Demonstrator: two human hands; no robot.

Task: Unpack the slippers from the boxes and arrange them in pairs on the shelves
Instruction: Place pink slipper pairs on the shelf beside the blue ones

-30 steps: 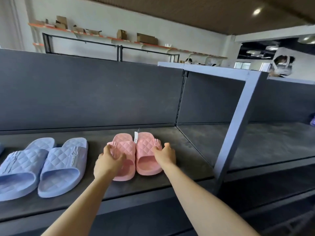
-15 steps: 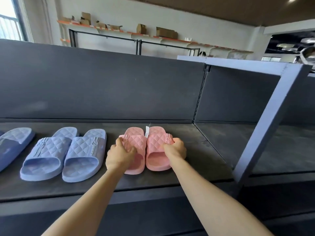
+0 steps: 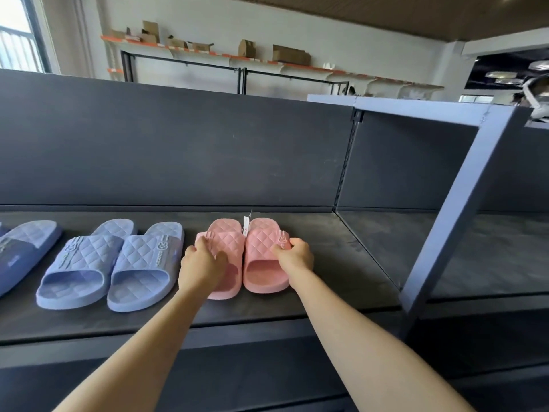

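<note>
No writing can be read

The white tag between the pink slippers carries a reddish mark too small to read. The raised lettering along the straps of the blue slippers and the small embossed emblem on a pink strap are too blurred to make out.

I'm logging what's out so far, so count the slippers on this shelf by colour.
pink slippers: 2
blue slippers: 3 (one cut off by the left edge of the view)
Total: 5
</note>
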